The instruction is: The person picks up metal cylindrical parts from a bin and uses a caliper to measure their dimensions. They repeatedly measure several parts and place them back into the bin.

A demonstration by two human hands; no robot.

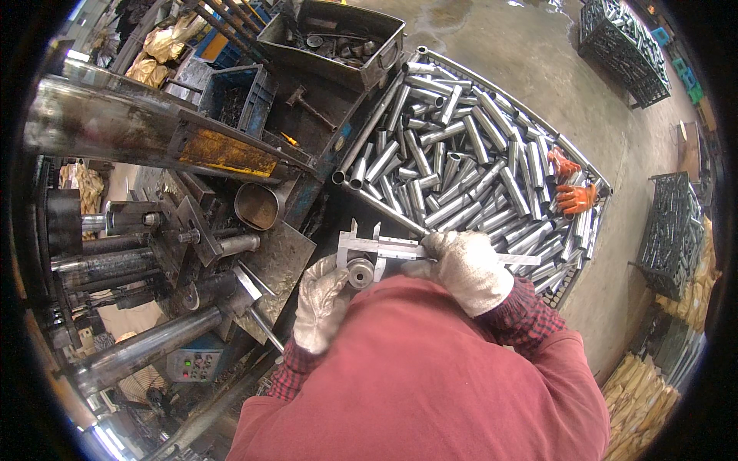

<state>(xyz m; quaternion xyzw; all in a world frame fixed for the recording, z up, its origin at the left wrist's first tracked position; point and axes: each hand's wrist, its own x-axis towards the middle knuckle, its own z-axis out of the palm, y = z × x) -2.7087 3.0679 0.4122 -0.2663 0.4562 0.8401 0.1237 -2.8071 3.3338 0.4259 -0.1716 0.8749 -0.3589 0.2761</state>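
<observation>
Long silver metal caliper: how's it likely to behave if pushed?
The long silver metal caliper is probably stiff: it looks straight either side of the white-gloved right hand. It seems unlikely to roll, being flat, but might pivot, being wider at one end.

One caliper, one ring, two white gloves
</observation>
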